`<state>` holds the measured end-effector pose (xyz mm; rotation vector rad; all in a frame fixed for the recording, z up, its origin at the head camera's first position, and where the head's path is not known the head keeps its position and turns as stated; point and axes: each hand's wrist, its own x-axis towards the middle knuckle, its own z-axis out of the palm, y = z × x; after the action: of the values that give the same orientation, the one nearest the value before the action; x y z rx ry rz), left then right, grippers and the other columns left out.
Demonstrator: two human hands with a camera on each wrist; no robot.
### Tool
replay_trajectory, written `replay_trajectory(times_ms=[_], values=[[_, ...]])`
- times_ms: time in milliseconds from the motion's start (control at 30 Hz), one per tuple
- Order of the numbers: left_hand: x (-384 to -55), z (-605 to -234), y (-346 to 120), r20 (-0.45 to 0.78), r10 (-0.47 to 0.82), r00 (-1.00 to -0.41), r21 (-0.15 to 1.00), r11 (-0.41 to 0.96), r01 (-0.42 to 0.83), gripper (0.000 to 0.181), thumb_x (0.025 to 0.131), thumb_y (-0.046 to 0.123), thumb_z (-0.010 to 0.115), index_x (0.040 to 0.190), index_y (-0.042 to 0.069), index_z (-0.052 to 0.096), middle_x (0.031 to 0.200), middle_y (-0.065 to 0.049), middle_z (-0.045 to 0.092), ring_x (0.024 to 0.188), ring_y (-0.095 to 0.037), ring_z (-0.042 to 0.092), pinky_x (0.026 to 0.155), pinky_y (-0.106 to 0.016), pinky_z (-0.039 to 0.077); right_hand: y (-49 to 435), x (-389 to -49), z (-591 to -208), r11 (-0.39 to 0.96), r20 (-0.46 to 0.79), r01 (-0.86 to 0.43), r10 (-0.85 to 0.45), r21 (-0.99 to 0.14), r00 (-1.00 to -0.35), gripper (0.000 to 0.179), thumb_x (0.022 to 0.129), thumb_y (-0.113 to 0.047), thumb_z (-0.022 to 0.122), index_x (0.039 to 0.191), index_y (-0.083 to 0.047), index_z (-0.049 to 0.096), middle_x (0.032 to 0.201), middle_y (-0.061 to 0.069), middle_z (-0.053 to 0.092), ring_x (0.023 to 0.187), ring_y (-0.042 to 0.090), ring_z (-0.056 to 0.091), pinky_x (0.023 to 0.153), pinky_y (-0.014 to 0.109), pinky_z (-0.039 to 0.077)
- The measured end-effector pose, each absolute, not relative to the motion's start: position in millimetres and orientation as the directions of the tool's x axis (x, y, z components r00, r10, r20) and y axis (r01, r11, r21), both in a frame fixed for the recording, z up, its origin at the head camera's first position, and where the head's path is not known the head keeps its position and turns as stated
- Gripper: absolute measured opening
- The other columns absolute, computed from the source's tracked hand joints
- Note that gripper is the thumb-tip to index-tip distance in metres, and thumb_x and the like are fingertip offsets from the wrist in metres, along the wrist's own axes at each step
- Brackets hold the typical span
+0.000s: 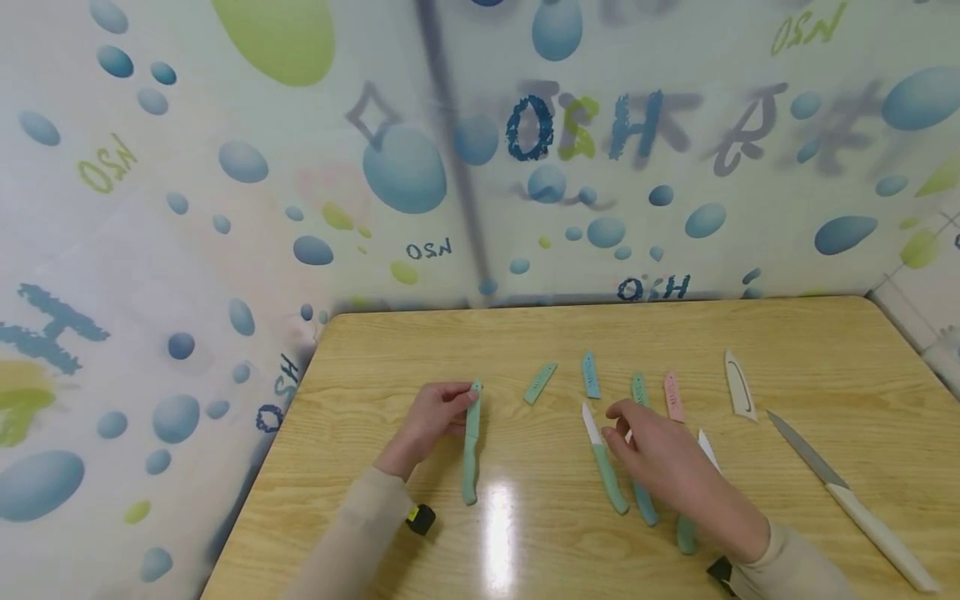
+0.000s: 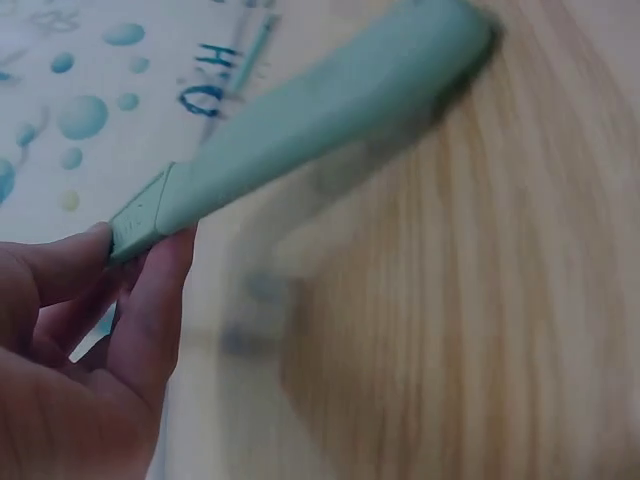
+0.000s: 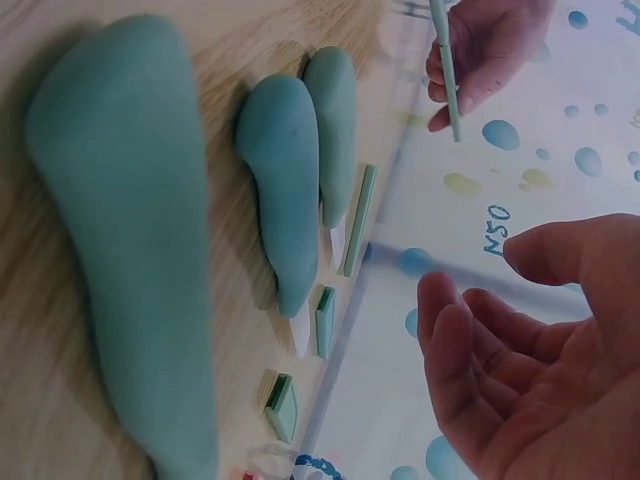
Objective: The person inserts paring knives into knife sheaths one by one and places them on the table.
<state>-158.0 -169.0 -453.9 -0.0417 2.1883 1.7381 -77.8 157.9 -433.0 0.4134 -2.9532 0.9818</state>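
Note:
My left hand (image 1: 438, 408) pinches the upper end of the green sheath on a green-handled knife (image 1: 470, 467), at the left of the table. In the left wrist view, thumb and fingers hold that sheath (image 2: 140, 215), and the blade is hidden inside it. Over the row of knives hovers my right hand (image 1: 667, 458), fingers loosely bent, thumb apart, with nothing between them. Nearest to it are a green-handled paring knife (image 1: 611, 479) with a white blade and a blue-handled knife (image 1: 643, 502), partly hidden by the hand. Another green-handled knife (image 1: 686, 535) lies partly beneath the right forearm.
Behind the knives lie a green sheath (image 1: 540, 383), a blue sheath (image 1: 591, 375), another green sheath (image 1: 639, 387), a pink sheath (image 1: 673, 396) and a white sheath (image 1: 738, 387). A large white-handled knife (image 1: 877, 525) lies at the right. Patterned cloth (image 1: 525, 242) borders the table's back edge.

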Motion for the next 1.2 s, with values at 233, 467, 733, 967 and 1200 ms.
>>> replay_trajectory(times_ms=[233,467,733,967,1200], values=[[-164.6,-459.4,-174.2,-0.257,0.223,-0.94,0.905,0.397,-0.153,0.03,0.103,0.002,0.06,0.132,-0.008,0.063,0.103,-0.019,0.07,0.082,-0.023,0.071,0.073,-0.04,0.064,158.3,-78.8,-435.0,0.763,0.089,-0.255,-0.252,-0.594,-0.964,0.021,0.103,-0.015,0.064,0.118,0.0,0.066,0.088,-0.002,0.066,0.058,0.003,0.048,0.047,0.022,0.043],[-168.3,-460.4,-176.6,-0.22,0.197,-0.955,0.828,0.555,-0.077,0.02,0.1,0.002,0.066,0.118,-0.006,0.068,0.099,-0.014,0.072,0.079,-0.02,0.07,0.068,-0.036,0.064,157.2,-78.9,-437.3,0.772,0.098,-0.265,-0.257,-0.578,-0.961,0.018,0.103,-0.015,0.064,0.115,-0.002,0.068,0.087,-0.004,0.066,0.056,0.003,0.044,0.046,0.023,0.041],[-170.8,-460.3,-180.1,-0.158,0.215,-0.964,0.696,0.716,0.046,0.014,0.098,0.006,0.07,0.11,-0.001,0.072,0.091,-0.009,0.072,0.074,-0.016,0.066,0.064,-0.029,0.059,157.5,-79.1,-439.0,0.775,0.091,-0.261,-0.257,-0.576,-0.962,0.019,0.103,-0.015,0.063,0.115,-0.002,0.069,0.088,-0.003,0.066,0.055,0.003,0.044,0.045,0.023,0.041],[-169.0,-454.0,-175.3,-0.066,0.223,-0.972,0.589,0.795,0.143,0.015,0.098,0.014,0.07,0.109,0.003,0.073,0.091,-0.007,0.072,0.079,-0.019,0.065,0.069,-0.035,0.057,157.9,-78.4,-439.6,0.782,0.083,-0.254,-0.253,-0.569,-0.964,0.022,0.102,-0.016,0.066,0.119,-0.002,0.067,0.09,-0.001,0.069,0.055,0.003,0.045,0.045,0.024,0.04],[-172.5,-435.5,-147.0,0.015,0.34,-0.94,0.572,0.768,0.287,0.022,0.102,0.017,0.067,0.117,0.003,0.073,0.106,-0.008,0.074,0.098,-0.024,0.07,0.087,-0.045,0.059,161.1,-75.6,-438.5,0.805,0.108,-0.243,-0.22,-0.541,-0.97,0.029,0.102,-0.018,0.065,0.125,0.0,0.065,0.106,0.006,0.068,0.071,0.008,0.053,0.052,0.024,0.044]])
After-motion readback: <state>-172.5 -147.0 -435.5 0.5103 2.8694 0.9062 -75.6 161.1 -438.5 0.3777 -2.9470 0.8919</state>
